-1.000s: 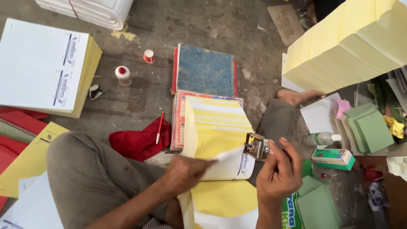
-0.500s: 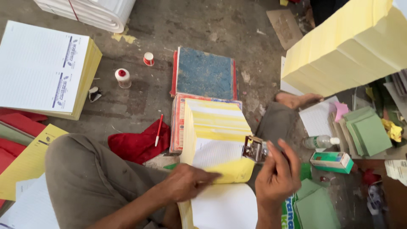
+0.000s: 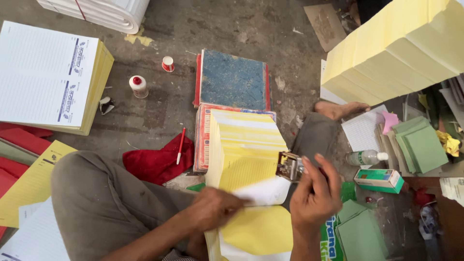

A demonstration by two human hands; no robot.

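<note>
Soft, even daylight fills the scene, bright enough that colours read clearly. Shadows are faint and diffuse on the concrete floor (image 3: 154, 116). The tall yellow paper stack (image 3: 401, 48) at upper right is the brightest area, slightly washed out. The left hand (image 3: 212, 208) and the white page (image 3: 263, 192) it turns show motion blur. Edges look mildly stretched by the wide lens; detail softens toward the corners.

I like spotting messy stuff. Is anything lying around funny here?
Yes: a small red cap lies on the floor apart from its white bottle, and a red cloth sits crumpled under a pen.
</note>
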